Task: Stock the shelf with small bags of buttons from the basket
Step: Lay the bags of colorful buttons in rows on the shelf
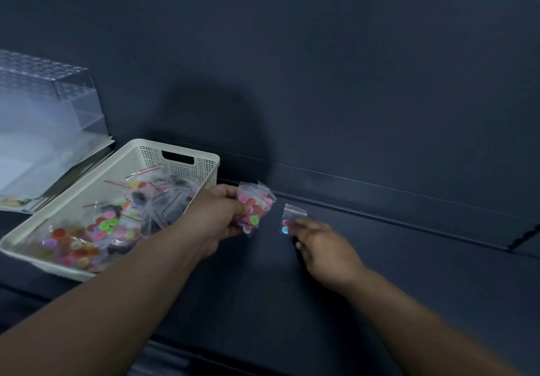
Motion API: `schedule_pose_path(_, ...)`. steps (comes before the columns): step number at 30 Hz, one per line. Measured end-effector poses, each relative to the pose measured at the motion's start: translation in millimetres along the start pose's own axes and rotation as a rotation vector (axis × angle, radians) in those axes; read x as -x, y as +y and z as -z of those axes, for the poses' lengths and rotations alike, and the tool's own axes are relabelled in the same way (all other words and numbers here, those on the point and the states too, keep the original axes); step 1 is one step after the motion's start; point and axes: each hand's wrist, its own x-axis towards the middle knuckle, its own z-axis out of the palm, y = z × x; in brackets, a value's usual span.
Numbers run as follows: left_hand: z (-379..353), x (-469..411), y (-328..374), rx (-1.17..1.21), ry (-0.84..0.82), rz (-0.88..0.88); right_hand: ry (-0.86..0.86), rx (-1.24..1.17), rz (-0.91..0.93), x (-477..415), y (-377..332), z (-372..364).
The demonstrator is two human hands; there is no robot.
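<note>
While in hands (216,221) (324,247), bags (254,206) (292,218) upright.

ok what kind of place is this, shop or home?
Probably a shop or stockroom: a dark shelf with a back panel, a cream basket of bagged buttons, a clear box at the left. The left hand holds several bags, the right hand a small bag.

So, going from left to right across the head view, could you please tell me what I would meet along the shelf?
A clear plastic box → cream basket → left hand → bunch of button bags it grips → single small bag → right hand pinching that bag.
</note>
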Motion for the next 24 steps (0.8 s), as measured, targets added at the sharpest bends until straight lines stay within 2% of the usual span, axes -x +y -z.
schedule_pose_path(6, -3.6, -5.5, 3.5, -0.008, -0.008, -0.009, -0.134, 0.141, -0.005, -7.9, 2.2, -3.8)
schedule_pose_path(10, -4.8, -8.7, 4.4, -0.017, -0.013, -0.01, -0.113, 0.049, -0.033, -15.5, 2.1, -1.4)
schedule_pose_path(24, -2.2, -10.4, 7.8, -0.037, -0.002, -0.023, -0.126, 0.08, 0.102, -25.0, 0.4, -2.7)
